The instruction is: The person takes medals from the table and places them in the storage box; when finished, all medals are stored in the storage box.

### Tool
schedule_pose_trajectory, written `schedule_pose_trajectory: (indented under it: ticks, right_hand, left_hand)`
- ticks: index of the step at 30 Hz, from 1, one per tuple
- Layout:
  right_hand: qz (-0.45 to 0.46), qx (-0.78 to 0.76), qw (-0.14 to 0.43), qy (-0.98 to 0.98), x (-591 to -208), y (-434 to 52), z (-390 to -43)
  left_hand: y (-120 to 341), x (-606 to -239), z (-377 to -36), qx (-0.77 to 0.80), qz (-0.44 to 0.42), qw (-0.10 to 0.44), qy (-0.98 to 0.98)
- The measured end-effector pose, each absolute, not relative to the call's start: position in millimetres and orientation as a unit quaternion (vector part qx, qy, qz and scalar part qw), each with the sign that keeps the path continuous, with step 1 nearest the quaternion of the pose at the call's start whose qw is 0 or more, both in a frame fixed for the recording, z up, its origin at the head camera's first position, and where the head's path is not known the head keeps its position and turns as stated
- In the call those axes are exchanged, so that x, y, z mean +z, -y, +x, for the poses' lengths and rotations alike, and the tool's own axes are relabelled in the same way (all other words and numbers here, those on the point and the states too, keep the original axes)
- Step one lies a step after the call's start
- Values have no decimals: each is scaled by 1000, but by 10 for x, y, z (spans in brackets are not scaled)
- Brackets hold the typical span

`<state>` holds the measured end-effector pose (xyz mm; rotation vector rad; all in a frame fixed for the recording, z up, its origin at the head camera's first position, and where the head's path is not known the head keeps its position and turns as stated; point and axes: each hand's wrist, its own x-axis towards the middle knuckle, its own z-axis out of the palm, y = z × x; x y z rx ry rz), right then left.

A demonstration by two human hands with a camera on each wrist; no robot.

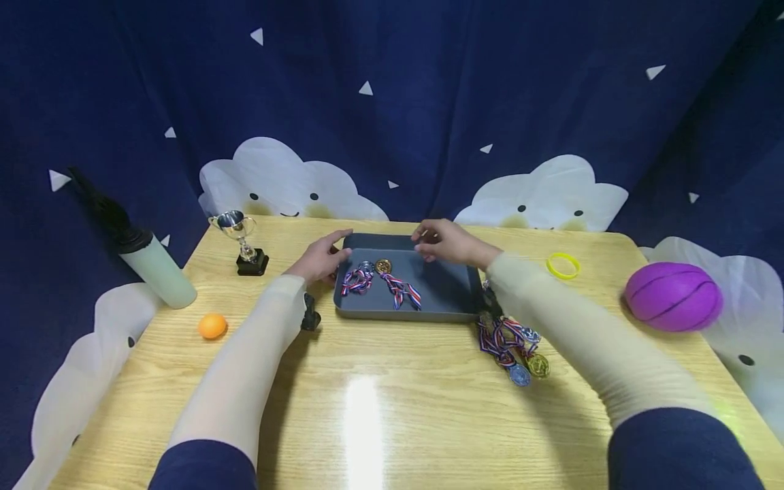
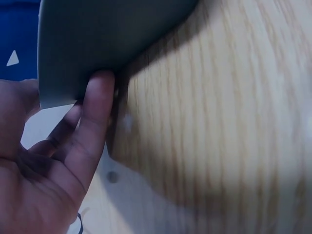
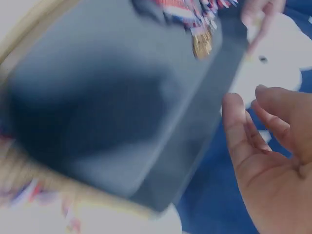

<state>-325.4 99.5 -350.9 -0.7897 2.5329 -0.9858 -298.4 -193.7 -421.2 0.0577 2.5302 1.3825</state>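
A dark grey tray (image 1: 404, 314) lies mid-table. Inside it are two medals with red, white and blue ribbons (image 1: 392, 279). My left hand (image 1: 333, 255) is at the tray's far left corner; in the left wrist view a straight finger (image 2: 95, 112) touches the tray's outer wall (image 2: 107, 34). My right hand (image 1: 429, 246) hovers at the far rim. In the blurred right wrist view its fingers (image 3: 239, 122) are loosely bent just beside the tray's edge (image 3: 209, 126), holding nothing. A heap of several more medals (image 1: 511, 344) lies on the table off the tray's near right corner.
On the left stand a small silver trophy (image 1: 241, 241) and a pale green bottle (image 1: 156, 272), with an orange ball (image 1: 212, 326) nearer me. A yellow wristband (image 1: 563, 265) and a purple ball (image 1: 672, 297) lie to the right. A small black object (image 1: 310, 318) sits by my left forearm.
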Motion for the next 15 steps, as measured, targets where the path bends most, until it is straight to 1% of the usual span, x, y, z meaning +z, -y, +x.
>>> schedule_pose_trajectory:
  ticks: [3,5,10,15]
  right_hand:
    - [-270,-351,131,-887,-3374,-1460,-3170]
    - [-256,-343,134,-894,-3331,-1792,-3090]
    - [-214,-321,188,-903,-3391,-2465,-2845]
    - [-218,-300,240,-897,-3627,-2845,-2590]
  left_hand:
    - [1924,-4193,-2978,477,20,127,-869]
    - [1916,-4183,-2975,477,23,127,-870]
    - [1935,-4183,-2991,475,24,126,-871]
    - [1939,-4195,-2996,474,23,129,-871]
